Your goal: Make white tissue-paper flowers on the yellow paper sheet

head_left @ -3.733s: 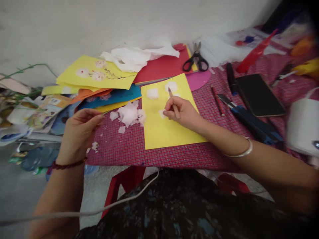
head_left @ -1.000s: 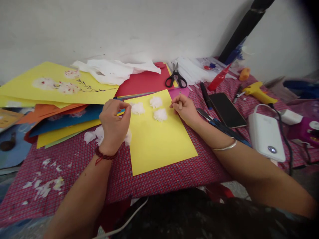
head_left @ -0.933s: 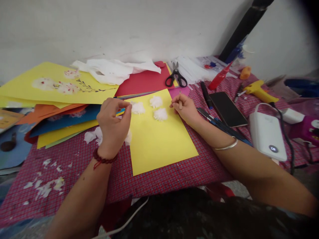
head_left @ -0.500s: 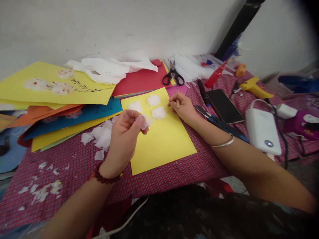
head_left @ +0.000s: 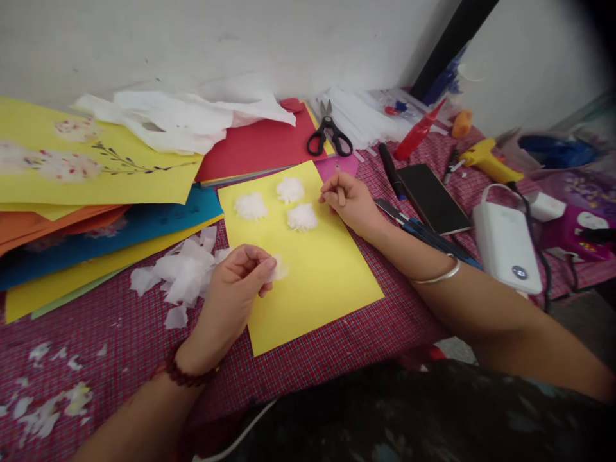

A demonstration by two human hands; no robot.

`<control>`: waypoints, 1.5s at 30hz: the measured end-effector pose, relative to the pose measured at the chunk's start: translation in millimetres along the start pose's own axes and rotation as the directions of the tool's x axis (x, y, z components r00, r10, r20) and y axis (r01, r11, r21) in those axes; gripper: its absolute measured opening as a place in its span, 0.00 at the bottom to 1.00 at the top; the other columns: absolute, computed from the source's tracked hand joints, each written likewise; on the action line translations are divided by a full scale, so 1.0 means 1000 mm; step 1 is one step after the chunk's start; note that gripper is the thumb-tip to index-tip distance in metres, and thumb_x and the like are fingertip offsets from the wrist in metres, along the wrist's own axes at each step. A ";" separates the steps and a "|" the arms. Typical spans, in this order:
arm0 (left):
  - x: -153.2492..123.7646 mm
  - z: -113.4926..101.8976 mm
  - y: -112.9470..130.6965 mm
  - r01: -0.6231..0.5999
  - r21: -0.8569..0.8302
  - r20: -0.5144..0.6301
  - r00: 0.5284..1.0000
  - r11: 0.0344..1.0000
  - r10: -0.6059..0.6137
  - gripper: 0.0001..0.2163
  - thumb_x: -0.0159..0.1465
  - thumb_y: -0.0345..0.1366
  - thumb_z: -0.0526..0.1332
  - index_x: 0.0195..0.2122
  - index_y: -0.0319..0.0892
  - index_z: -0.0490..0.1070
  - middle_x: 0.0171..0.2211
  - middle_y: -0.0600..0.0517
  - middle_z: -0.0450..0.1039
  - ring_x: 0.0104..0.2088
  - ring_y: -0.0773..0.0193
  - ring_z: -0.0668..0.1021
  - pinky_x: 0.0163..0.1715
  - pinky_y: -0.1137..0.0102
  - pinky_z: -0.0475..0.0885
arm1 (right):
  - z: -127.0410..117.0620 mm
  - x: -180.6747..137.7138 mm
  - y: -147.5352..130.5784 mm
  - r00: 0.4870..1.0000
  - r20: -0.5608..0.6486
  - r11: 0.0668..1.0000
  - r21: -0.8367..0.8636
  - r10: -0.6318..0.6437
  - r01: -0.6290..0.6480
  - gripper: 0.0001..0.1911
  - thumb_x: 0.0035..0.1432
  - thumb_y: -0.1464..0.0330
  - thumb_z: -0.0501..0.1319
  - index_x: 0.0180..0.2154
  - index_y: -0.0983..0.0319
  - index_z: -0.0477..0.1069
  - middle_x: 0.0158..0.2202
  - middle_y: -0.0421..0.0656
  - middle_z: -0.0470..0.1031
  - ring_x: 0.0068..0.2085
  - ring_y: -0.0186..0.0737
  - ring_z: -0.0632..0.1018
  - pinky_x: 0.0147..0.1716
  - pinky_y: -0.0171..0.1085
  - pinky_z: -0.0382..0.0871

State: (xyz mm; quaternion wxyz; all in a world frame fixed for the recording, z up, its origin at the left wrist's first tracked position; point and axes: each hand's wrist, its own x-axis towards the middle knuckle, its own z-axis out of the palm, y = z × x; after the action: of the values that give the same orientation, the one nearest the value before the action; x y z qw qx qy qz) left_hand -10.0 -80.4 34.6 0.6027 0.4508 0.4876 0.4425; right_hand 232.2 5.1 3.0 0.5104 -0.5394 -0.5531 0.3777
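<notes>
A yellow paper sheet (head_left: 308, 276) lies on the red checked cloth in front of me, with three white tissue puffs (head_left: 302, 217) near its far end. My left hand (head_left: 235, 289) is closed, pinching a small white tissue piece (head_left: 278, 268) over the sheet's left edge. Beside it lies a pile of torn tissue scraps (head_left: 185, 273). My right hand (head_left: 349, 204) rests at the sheet's far right corner, closed round a thin wooden stick (head_left: 340, 190).
Coloured paper sheets (head_left: 96, 192) are stacked at the left, with crumpled white tissue (head_left: 183, 119) behind. Black scissors (head_left: 330, 131), a red bottle (head_left: 416, 135), a dark phone (head_left: 433, 199), a white power bank (head_left: 505, 247) and a yellow glue gun (head_left: 488, 160) lie to the right.
My left hand has drawn back from the far puffs toward me, pinching a tissue piece. The view has shifted a little; my right hand has stayed in place with the stick.
</notes>
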 end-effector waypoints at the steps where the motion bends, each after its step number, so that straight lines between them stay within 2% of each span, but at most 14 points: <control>1: 0.001 -0.001 -0.001 -0.007 0.006 -0.008 1.000 1.000 0.007 0.06 0.56 0.35 0.70 0.28 0.44 0.73 0.23 0.56 0.70 0.19 0.74 0.68 0.17 0.78 0.62 | 0.000 0.000 0.000 1.000 0.003 1.000 -0.001 0.004 -0.004 0.05 0.53 0.74 0.60 0.32 0.58 0.66 0.25 0.37 0.72 0.21 0.31 0.67 0.20 0.33 0.60; 6: 0.009 -0.005 -0.004 0.000 0.028 -0.039 0.999 1.000 0.002 0.07 0.54 0.36 0.72 0.28 0.43 0.75 0.26 0.54 0.72 0.20 0.74 0.67 0.16 0.78 0.60 | 0.000 0.000 0.000 1.000 0.008 1.000 0.002 0.010 -0.010 0.05 0.54 0.73 0.60 0.32 0.57 0.66 0.26 0.37 0.73 0.21 0.30 0.66 0.20 0.33 0.60; 9: 0.009 -0.005 -0.005 -0.020 0.061 -0.053 0.998 0.998 0.024 0.07 0.53 0.36 0.72 0.27 0.43 0.75 0.26 0.54 0.72 0.22 0.72 0.69 0.18 0.78 0.64 | 0.001 0.001 0.000 1.000 -0.001 1.000 0.014 0.003 -0.003 0.06 0.53 0.74 0.60 0.32 0.58 0.66 0.25 0.37 0.73 0.22 0.31 0.68 0.21 0.32 0.61; 13: 0.006 -0.004 -0.004 -0.113 0.142 -0.077 0.989 0.983 0.125 0.05 0.56 0.35 0.69 0.28 0.43 0.75 0.25 0.54 0.72 0.24 0.72 0.70 0.20 0.78 0.64 | 0.002 0.001 0.000 1.000 -0.003 1.000 0.023 -0.005 0.005 0.06 0.53 0.74 0.60 0.31 0.58 0.66 0.25 0.37 0.72 0.21 0.30 0.67 0.20 0.32 0.60; 17: 0.011 -0.007 -0.001 -0.202 0.166 -0.179 0.956 0.965 0.231 0.04 0.57 0.33 0.69 0.29 0.42 0.74 0.27 0.54 0.72 0.25 0.71 0.71 0.23 0.77 0.66 | 0.001 0.000 0.001 1.000 -0.011 1.000 0.016 -0.011 0.011 0.05 0.52 0.72 0.61 0.31 0.58 0.65 0.24 0.37 0.72 0.21 0.30 0.68 0.19 0.31 0.60; 20: 0.021 -0.015 0.002 -0.236 0.126 -0.290 0.920 0.964 0.263 0.05 0.56 0.33 0.68 0.28 0.42 0.73 0.28 0.55 0.72 0.26 0.72 0.71 0.24 0.77 0.67 | 0.001 -0.001 0.001 1.000 -0.023 1.000 0.021 -0.008 0.008 0.05 0.52 0.73 0.62 0.31 0.57 0.66 0.24 0.37 0.72 0.22 0.31 0.69 0.20 0.32 0.61; 24: 0.035 -0.026 0.004 -0.241 -0.033 -0.378 0.901 0.970 0.212 0.08 0.55 0.32 0.68 0.27 0.43 0.69 0.26 0.57 0.70 0.23 0.74 0.70 0.24 0.77 0.67 | 0.002 -0.002 -0.001 0.999 -0.047 0.998 0.055 -0.003 0.005 0.07 0.51 0.76 0.60 0.30 0.58 0.67 0.22 0.37 0.71 0.21 0.32 0.69 0.19 0.33 0.61; 29: 0.036 -0.029 0.006 -0.182 -0.183 -0.359 0.927 0.966 0.106 0.08 0.56 0.31 0.69 0.26 0.44 0.68 0.22 0.59 0.66 0.19 0.75 0.66 0.25 0.75 0.70 | 0.002 -0.005 -0.003 0.999 -0.039 0.998 0.066 0.001 0.002 0.06 0.50 0.75 0.60 0.30 0.58 0.68 0.22 0.37 0.73 0.19 0.31 0.66 0.19 0.33 0.59; 35: 0.025 -0.022 0.015 -0.174 -0.208 -0.302 0.947 0.962 0.106 0.08 0.54 0.31 0.70 0.26 0.43 0.70 0.21 0.59 0.65 0.19 0.75 0.67 0.18 0.77 0.63 | 0.002 -0.003 -0.002 0.999 -0.052 0.999 0.043 0.018 -0.015 0.07 0.51 0.76 0.59 0.29 0.57 0.67 0.22 0.38 0.73 0.19 0.32 0.66 0.19 0.35 0.59; 40: 0.019 -0.018 0.019 -0.113 -0.216 -0.215 0.974 0.970 0.065 0.09 0.53 0.34 0.70 0.27 0.41 0.70 0.25 0.57 0.72 0.16 0.77 0.67 0.14 0.79 0.60 | 0.002 -0.003 -0.001 0.999 -0.042 1.000 0.028 0.014 -0.013 0.05 0.51 0.74 0.59 0.30 0.58 0.68 0.22 0.37 0.72 0.20 0.33 0.67 0.20 0.34 0.58; 42: 0.018 -0.016 0.018 -0.080 -0.223 -0.183 0.982 0.972 0.039 0.09 0.53 0.33 0.70 0.29 0.40 0.70 0.27 0.55 0.75 0.18 0.76 0.71 0.17 0.79 0.65 | 0.001 -0.002 0.000 0.999 -0.032 1.000 0.020 0.002 -0.002 0.05 0.51 0.74 0.59 0.31 0.59 0.68 0.22 0.37 0.72 0.20 0.32 0.67 0.20 0.34 0.59; 45: 0.017 -0.015 0.016 -0.057 -0.229 -0.169 0.985 0.972 0.018 0.11 0.52 0.31 0.70 0.33 0.40 0.70 0.29 0.53 0.77 0.26 0.71 0.78 0.29 0.76 0.75 | 0.000 -0.002 0.002 1.000 -0.020 1.000 0.006 -0.010 0.010 0.04 0.51 0.74 0.59 0.31 0.60 0.67 0.23 0.37 0.72 0.21 0.32 0.68 0.21 0.33 0.60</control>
State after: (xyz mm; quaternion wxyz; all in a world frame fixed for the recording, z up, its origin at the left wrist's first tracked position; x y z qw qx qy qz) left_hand -24.4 -58.8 45.1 0.6004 0.3478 0.4721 0.5438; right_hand 232.0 3.0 1.1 0.5195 -0.5387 -0.5496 0.3713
